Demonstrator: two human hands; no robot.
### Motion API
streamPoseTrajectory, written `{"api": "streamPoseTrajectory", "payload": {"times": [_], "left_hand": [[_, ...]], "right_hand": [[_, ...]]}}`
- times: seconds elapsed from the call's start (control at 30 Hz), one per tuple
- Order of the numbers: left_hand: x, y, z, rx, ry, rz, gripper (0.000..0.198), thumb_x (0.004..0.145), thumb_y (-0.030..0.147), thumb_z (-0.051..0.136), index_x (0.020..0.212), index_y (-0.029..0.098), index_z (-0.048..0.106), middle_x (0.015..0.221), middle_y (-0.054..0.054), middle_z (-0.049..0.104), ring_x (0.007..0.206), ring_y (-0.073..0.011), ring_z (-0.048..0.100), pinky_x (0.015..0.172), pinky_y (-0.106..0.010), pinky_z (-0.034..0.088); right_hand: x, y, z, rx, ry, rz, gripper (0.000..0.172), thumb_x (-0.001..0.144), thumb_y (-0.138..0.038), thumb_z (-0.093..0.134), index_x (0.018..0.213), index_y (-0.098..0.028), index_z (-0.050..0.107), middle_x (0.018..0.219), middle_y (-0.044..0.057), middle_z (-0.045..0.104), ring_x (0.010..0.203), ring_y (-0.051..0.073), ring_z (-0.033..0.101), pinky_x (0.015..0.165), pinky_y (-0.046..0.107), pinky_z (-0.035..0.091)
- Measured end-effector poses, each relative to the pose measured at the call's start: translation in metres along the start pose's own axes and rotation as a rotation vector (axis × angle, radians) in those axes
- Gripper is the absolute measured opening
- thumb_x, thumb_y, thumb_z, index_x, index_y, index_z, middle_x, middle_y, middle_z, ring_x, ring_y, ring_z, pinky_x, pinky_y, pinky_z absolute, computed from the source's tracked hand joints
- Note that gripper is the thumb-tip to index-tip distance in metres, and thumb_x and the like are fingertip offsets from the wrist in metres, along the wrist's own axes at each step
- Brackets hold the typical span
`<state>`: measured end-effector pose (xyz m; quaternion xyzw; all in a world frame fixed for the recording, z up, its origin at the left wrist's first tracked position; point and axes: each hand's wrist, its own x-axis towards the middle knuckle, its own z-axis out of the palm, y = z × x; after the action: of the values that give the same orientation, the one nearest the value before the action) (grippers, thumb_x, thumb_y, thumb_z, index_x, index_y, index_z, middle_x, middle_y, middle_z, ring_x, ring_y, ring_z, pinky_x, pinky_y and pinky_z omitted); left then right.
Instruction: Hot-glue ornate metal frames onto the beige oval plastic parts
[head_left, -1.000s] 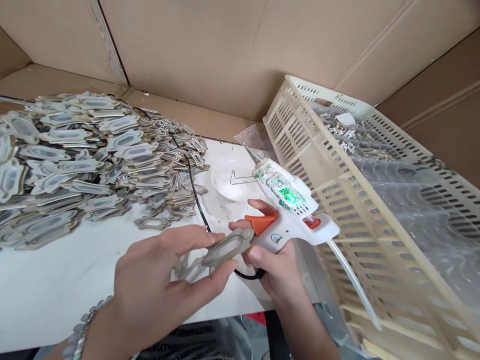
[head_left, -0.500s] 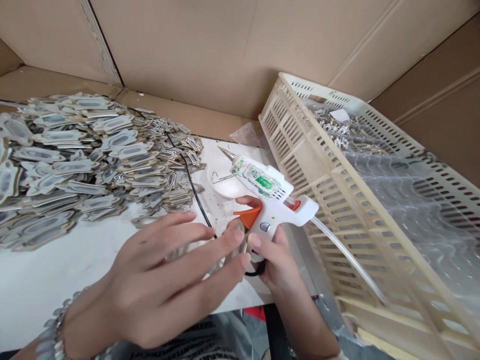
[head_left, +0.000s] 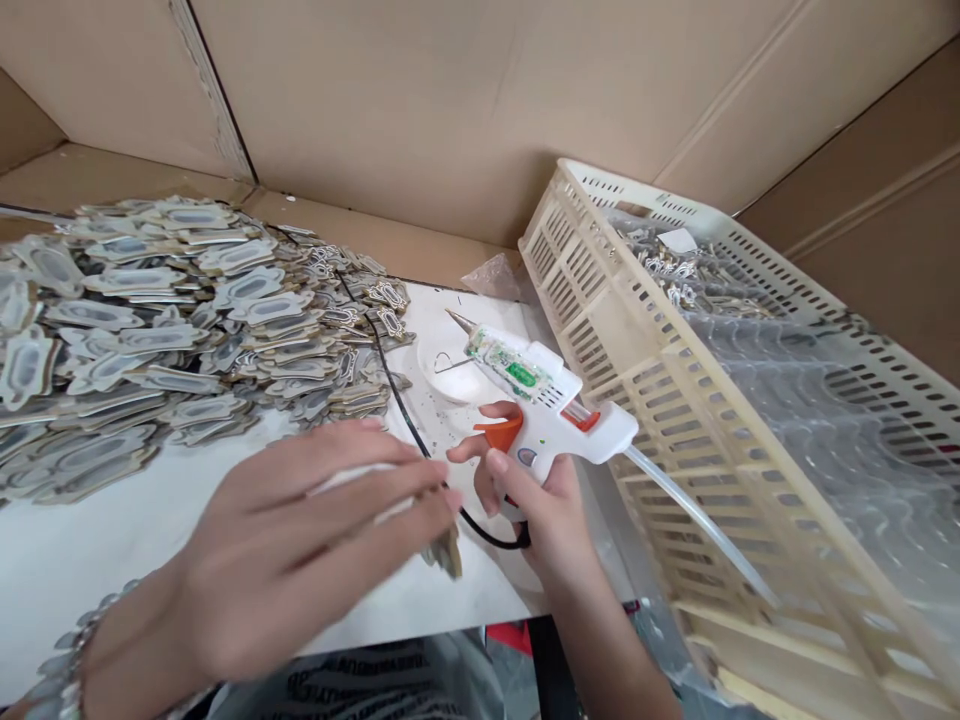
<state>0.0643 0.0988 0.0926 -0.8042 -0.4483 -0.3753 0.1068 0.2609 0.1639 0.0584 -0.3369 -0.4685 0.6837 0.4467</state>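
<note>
My right hand (head_left: 536, 500) grips the handle of a white hot glue gun (head_left: 551, 405) with an orange trigger, its metal nozzle pointing up and to the left over a small white dish (head_left: 454, 375). A clear glue stick (head_left: 694, 520) trails from the gun's rear. My left hand (head_left: 300, 545) lies palm down over the white tabletop (head_left: 112, 560), fingers pressed on a flat grey cut-out piece (head_left: 446, 550), only an edge of which shows under my fingertips. The two hands sit close together, not touching.
A big heap of the same grey cut-out pieces (head_left: 150, 330) covers the table's left half. A black cord (head_left: 397, 400) runs from the heap toward the gun. A cream slotted plastic crate (head_left: 750, 420) lined with clear film stands at right. Cardboard walls (head_left: 450, 110) close in behind.
My left hand has turned palm down and moved left and lower, covering the cut-out piece that was held up in view a second ago. The glue gun tilted lower, nozzle toward the dish.
</note>
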Motion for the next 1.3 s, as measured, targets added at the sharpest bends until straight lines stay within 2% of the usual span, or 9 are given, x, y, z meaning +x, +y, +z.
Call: {"api": "streamPoseTrajectory", "payload": {"times": [0.1,0.3,0.37,0.5,0.63,0.77,1.0,1.2,1.3], "left_hand": [[-0.004,-0.021,-0.004,0.124,-0.017,0.021,0.016,0.095,0.021,0.065,0.111,0.022,0.069,0.098,0.0,0.078,0.096,-0.0179,0.073,0.096,-0.031,0.057],[-0.019,-0.046,-0.01,0.311,0.076,-0.269,0.018,0.096,0.041,0.064,0.105,0.026,0.07,0.089,0.003,0.079,0.067,-0.0162,0.074,0.066,-0.03,0.057],[-0.021,-0.047,-0.012,0.259,0.108,-0.253,0.014,0.095,0.04,0.066,0.099,0.027,0.071,0.092,0.004,0.08,0.072,-0.0165,0.075,0.069,-0.029,0.058],[-0.02,-0.05,-0.019,0.173,0.064,-0.15,0.008,0.094,0.025,0.069,0.101,0.023,0.072,0.099,0.0,0.08,0.083,-0.0171,0.076,0.081,-0.028,0.061],[-0.019,-0.054,-0.023,0.181,-0.055,-0.06,0.013,0.098,0.022,0.061,0.107,0.021,0.07,0.103,-0.003,0.079,0.09,-0.0186,0.076,0.08,-0.031,0.063],[-0.019,-0.053,-0.019,0.211,0.026,-0.078,0.002,0.094,0.021,0.068,0.095,0.02,0.069,0.095,-0.004,0.079,0.084,-0.0196,0.075,0.073,-0.033,0.063],[-0.019,-0.051,-0.015,0.241,0.054,-0.059,0.003,0.093,0.022,0.069,0.095,0.02,0.069,0.09,-0.003,0.079,0.076,-0.0179,0.074,0.067,-0.032,0.062],[-0.036,-0.048,-0.008,0.244,0.055,-0.202,0.024,0.104,0.027,0.045,0.104,0.032,0.069,0.102,0.004,0.079,0.092,-0.02,0.074,0.081,-0.041,0.062],[-0.036,-0.046,-0.007,0.253,0.056,-0.175,0.018,0.1,0.022,0.054,0.104,0.029,0.07,0.1,0.002,0.079,0.09,-0.0205,0.074,0.083,-0.041,0.062]], "right_hand": [[0.001,0.002,0.001,-0.129,0.024,-0.02,0.028,0.083,-0.04,0.076,0.102,-0.023,0.066,0.081,0.002,0.075,0.047,0.007,0.045,0.047,0.021,0.046],[-0.002,0.005,0.0,-0.438,0.019,-0.036,0.02,0.083,-0.041,0.072,0.09,-0.022,0.072,0.088,0.004,0.073,0.055,0.01,0.052,0.052,0.024,0.049],[-0.004,0.004,0.0,-0.536,0.014,-0.042,0.019,0.085,-0.042,0.07,0.086,-0.022,0.071,0.084,0.003,0.07,0.061,0.013,0.057,0.058,0.026,0.052],[-0.005,0.002,-0.003,-0.685,-0.017,-0.224,0.025,0.083,-0.037,0.071,0.064,-0.024,0.06,0.074,0.003,0.063,0.074,0.019,0.062,0.068,0.03,0.055],[-0.009,0.006,-0.011,-0.671,-0.071,-0.271,0.007,0.08,-0.029,0.074,0.083,-0.025,0.069,0.091,0.004,0.07,0.079,0.021,0.068,0.067,0.029,0.056],[-0.012,0.012,-0.019,-0.698,-0.255,-0.31,0.017,0.084,-0.019,0.07,0.099,-0.026,0.074,0.111,0.006,0.074,0.084,0.021,0.071,0.079,0.032,0.059],[-0.007,0.017,-0.018,-0.681,-0.356,-0.314,0.023,0.086,-0.013,0.07,0.102,-0.027,0.077,0.116,0.006,0.077,0.088,0.021,0.075,0.083,0.032,0.061],[-0.005,0.008,-0.01,-0.71,-0.331,-0.354,0.026,0.087,-0.012,0.069,0.104,-0.029,0.078,0.112,0.005,0.08,0.09,0.022,0.078,0.083,0.031,0.063],[-0.004,0.006,-0.008,-0.711,-0.341,-0.392,0.03,0.086,-0.011,0.066,0.108,-0.029,0.078,0.108,0.005,0.08,0.093,0.023,0.078,0.081,0.029,0.063]]}}
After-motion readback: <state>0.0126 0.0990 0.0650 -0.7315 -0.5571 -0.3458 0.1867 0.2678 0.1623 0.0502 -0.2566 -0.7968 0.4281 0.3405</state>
